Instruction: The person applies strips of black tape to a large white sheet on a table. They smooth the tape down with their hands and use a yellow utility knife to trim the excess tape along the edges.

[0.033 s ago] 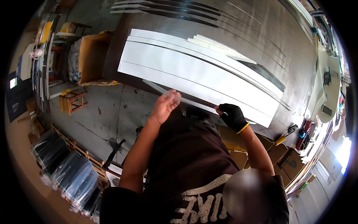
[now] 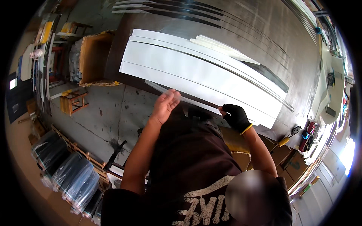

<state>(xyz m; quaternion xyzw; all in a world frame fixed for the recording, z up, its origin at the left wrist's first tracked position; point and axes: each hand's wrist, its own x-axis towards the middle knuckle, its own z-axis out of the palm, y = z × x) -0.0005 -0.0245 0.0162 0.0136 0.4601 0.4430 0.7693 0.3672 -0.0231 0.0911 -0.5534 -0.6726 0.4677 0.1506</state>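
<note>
A thin, pale translucent strip (image 2: 201, 106) runs slantwise along the near edge of the table, in front of my body. My left hand (image 2: 165, 106), bare, has its bent fingers closed around the strip towards its left end; the fingertips are a little blurred. At the strip's right end, my right hand (image 2: 233, 117), in a black glove with bare fingertips and a yellow cuff, pinches it. Just beyond both hands lie long white panels (image 2: 196, 77), side by side on the dark table (image 2: 264, 22).
Narrow white offcuts (image 2: 222, 48) lie behind the panels. Dark strips (image 2: 181, 17) stretch across the far side of the table. An open cardboard box (image 2: 96, 58) stands off the left end, with a wooden stool (image 2: 74, 103) below it. A yellow-handled tool (image 2: 284, 141) sits at the right corner.
My left hand's fingers have shifted very slightly up and left along the strip. My right hand has stayed in nearly the same place.
</note>
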